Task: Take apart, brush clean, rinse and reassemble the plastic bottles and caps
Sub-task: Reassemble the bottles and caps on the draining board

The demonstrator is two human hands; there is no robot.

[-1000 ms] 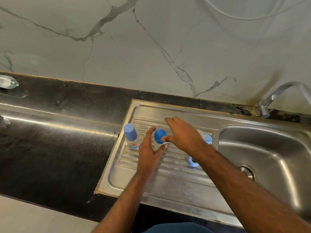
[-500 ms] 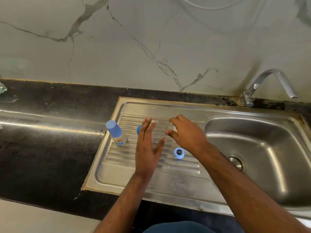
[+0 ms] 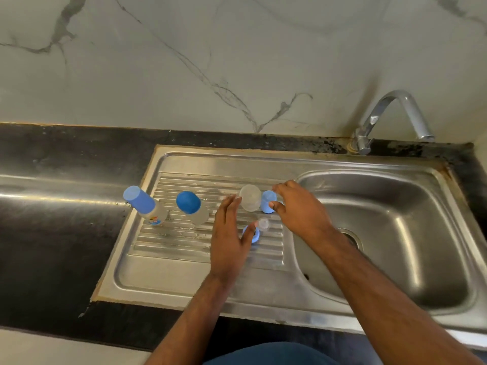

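Note:
Two capped plastic bottles stand on the steel drainboard (image 3: 171,270): one with a light blue cap (image 3: 139,199) at its left edge, one with a darker blue cap (image 3: 188,202) beside it. Further right stands an uncapped clear bottle (image 3: 250,197) with a light blue cap (image 3: 266,202) against it. In front lie a blue ring (image 3: 252,235) and a clear teat (image 3: 263,223). My left hand (image 3: 228,234) hovers flat with straight fingers, its tips near the clear bottle. My right hand (image 3: 299,210) is loosely curved, thumb and forefinger at the light blue cap's right side.
The sink basin (image 3: 395,246) with its drain lies to the right, under a chrome tap (image 3: 390,111). Black stone counter (image 3: 52,233) extends left of the drainboard. A marble-patterned wall stands behind.
Both hands have left the darker-capped bottle and moved right, to the clear bottle and light blue cap. The camera view has shifted right, showing more of the sink.

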